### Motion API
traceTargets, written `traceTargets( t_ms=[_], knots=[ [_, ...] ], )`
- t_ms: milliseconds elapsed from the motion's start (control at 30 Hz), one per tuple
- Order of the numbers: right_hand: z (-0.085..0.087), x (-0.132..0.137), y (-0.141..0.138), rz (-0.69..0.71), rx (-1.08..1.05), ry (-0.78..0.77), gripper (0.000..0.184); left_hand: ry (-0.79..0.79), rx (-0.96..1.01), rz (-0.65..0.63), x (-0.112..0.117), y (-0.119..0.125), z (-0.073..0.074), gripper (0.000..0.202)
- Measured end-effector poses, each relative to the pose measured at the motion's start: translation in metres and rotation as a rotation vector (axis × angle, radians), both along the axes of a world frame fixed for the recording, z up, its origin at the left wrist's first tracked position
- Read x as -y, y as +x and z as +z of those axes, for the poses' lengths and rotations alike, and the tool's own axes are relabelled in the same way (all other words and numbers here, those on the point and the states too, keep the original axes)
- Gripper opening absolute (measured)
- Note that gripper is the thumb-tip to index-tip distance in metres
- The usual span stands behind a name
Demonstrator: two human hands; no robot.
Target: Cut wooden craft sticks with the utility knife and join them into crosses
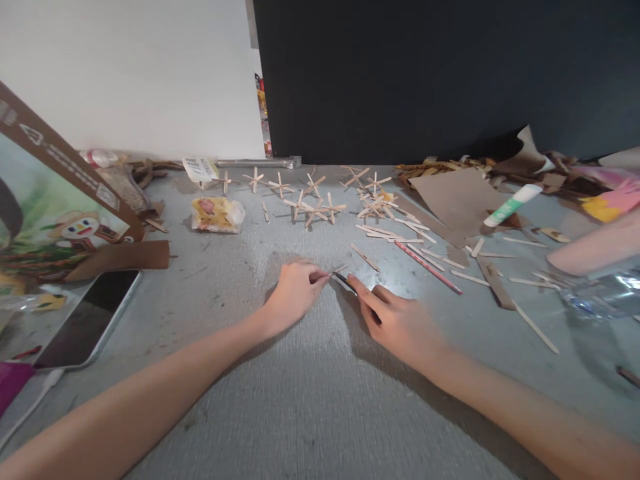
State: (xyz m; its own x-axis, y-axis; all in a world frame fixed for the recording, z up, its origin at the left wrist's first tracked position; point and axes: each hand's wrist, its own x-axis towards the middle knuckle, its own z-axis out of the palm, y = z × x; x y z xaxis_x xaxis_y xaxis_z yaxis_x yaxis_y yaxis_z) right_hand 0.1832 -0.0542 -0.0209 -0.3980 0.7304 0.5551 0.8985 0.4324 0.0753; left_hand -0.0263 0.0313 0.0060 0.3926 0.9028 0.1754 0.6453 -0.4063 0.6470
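Note:
My left hand [296,292] rests at the middle of the table, thumb and finger closed in a pinch on a thin light sliver that looks like a wooden stick; the fingers hide most of it. My right hand [397,320] is closed around a slim dark craft knife [344,283], index finger stretched along its top. The tip of the craft knife meets the sliver at my left fingertips. Just beyond my hands lies a loose wooden stick [365,257]. Farther back stand several small star shapes [316,212] made of crossed wooden sticks.
Loose sticks [385,233] and a red patterned pencil [429,267] lie to the right, with brown cardboard [450,197], a green-and-white glue stick [513,205] and a clear bottle [610,293]. Another person's arm [595,243] reaches in there. At left are a phone [90,320], a box [65,193] and a yellow packet [216,215].

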Motion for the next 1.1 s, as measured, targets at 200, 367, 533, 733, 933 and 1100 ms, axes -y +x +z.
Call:
traceTargets(
  t_ms=[200,367,533,733,933,1100],
  knots=[
    [-0.001,0.000,-0.001,-0.013,0.048,-0.030,0.043,0.008,0.008,-0.015,0.001,0.000,0.000,0.014],
    [-0.001,0.000,0.000,-0.014,0.063,-0.084,0.046,0.002,0.015,-0.006,0.000,0.000,-0.001,0.013],
    [-0.001,-0.001,-0.001,-0.032,0.017,-0.142,0.048,-0.009,0.008,-0.005,0.000,0.000,0.000,0.014],
    [0.001,-0.002,-0.003,-0.041,-0.028,-0.217,0.049,0.004,0.007,0.006,0.001,-0.001,-0.001,0.011],
    [0.013,-0.003,-0.007,-0.025,-0.243,-0.343,0.046,-0.002,0.009,0.016,0.000,-0.001,-0.002,0.012],
    [0.014,-0.007,-0.005,-0.033,-0.519,-0.441,0.041,0.004,-0.004,0.016,0.000,-0.001,-0.001,0.010]
  ],
)
